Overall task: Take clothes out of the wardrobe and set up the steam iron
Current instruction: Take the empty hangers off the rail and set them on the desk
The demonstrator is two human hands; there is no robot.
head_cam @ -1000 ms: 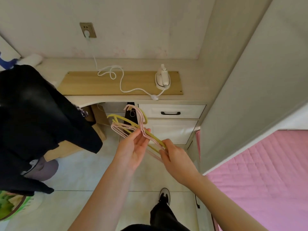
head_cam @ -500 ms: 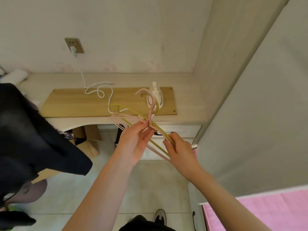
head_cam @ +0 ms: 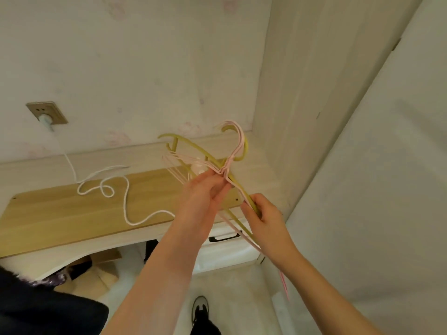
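Hangers (head_cam: 227,165) are pinched at the necks by the left hand (head_cam: 205,192) and gripped lower down by the right hand (head_cam: 263,213), probably to keep them bundled. The steam iron (head_cam: 198,168) is mostly hidden behind the hands, on the counter (head_cam: 29,169).

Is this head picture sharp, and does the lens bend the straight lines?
Head view: the hangers, left hand and right hand look slightly smeared, probably motion; the wardrobe edges lean and splay, a wide-angle effect; light is soft, without glare.

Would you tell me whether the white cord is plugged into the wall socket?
Plugged in: its plug sits in the wall socket, the white cord trailing down onto the wooden board.
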